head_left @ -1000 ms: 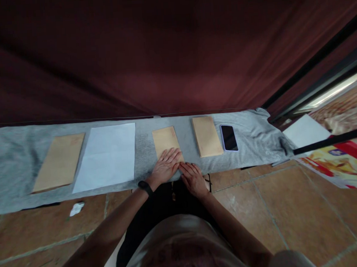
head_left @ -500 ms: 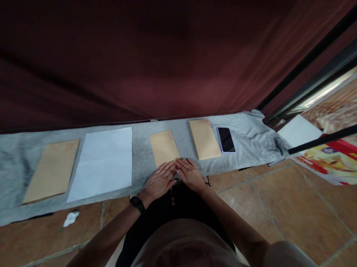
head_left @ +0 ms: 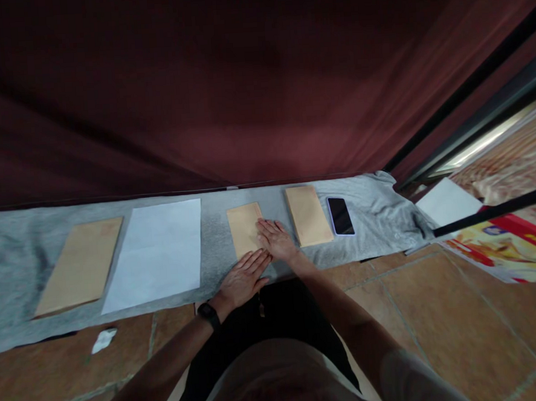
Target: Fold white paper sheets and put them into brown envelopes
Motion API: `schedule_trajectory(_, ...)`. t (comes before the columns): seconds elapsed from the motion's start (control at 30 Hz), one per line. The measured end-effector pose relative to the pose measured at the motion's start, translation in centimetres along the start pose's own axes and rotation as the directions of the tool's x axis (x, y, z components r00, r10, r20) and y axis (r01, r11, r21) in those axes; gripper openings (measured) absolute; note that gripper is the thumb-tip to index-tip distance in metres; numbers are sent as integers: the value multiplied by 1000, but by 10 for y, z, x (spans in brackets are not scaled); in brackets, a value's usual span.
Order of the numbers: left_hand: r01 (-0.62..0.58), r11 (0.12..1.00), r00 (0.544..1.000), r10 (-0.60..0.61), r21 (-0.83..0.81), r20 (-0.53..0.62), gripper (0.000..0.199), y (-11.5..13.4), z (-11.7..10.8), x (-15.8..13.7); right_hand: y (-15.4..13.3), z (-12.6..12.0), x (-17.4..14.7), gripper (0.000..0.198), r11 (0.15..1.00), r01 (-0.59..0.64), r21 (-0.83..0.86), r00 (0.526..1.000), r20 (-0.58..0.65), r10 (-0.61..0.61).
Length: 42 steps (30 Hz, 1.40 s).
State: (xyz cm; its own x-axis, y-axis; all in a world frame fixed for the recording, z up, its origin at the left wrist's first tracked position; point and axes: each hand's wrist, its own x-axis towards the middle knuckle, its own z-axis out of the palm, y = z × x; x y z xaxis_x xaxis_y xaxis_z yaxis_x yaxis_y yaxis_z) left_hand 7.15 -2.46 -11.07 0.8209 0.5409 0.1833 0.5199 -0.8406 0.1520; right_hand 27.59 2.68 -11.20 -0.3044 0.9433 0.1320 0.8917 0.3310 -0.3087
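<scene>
A small brown envelope (head_left: 243,225) lies flat on the grey cloth in front of me. My right hand (head_left: 274,239) rests flat across its right side, fingers stretched out. Over the near end of the same envelope lies my left hand (head_left: 244,279), also flat with fingers extended; a dark band circles that wrist. The two hands almost meet, and they cover the envelope's lower right part. Right of them is a stack of brown envelopes (head_left: 309,216). A large white sheet of paper (head_left: 155,253) lies to the left.
Farther left is a larger brown envelope (head_left: 82,263). A phone (head_left: 340,216) lies right of the stack. The grey cloth (head_left: 373,218) ends at a dark red curtain (head_left: 264,134). On the tiled floor are a crumpled white scrap (head_left: 104,340) and a colourful box (head_left: 507,243) at right.
My right hand has slid forward along the envelope's right edge. My left hand stays at the near end. The view has tilted slightly, so everything sits a little lower.
</scene>
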Motion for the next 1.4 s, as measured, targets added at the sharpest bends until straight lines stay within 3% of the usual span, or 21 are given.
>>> schedule_trajectory(0.3,-7,999,1000,6,-31,-20,60,0,1,0,2,6,37,53,995,-96,21,995,-30,97)
schedule_trajectory(0.5,6,998,1000,-7,-65,-17,57,0,0,0,-23,18,48,54,998,66,18,998,-22,-65)
schedule_trajectory(0.57,10,998,1000,-11,-66,-17,57,0,0,0,-27,22,52,54,998,68,13,998,-18,-67)
schedule_trajectory(0.8,-2,999,1000,1,-36,-21,60,0,-1,0,-16,18,66,55,1000,-22,21,1000,-16,22)
schedule_trajectory(1.07,-1,998,1000,0,-57,-11,57,0,-6,2,-19,8,78,58,975,-217,36,975,-28,218)
schedule_trajectory(1.2,44,993,996,-52,-112,-70,52,-2,-1,-1,-21,0,59,48,948,-296,120,949,-76,305)
schedule_trajectory(1.4,97,973,980,-130,-211,-152,45,-5,5,-2,-26,-3,-25,36,914,-326,242,906,-194,375)
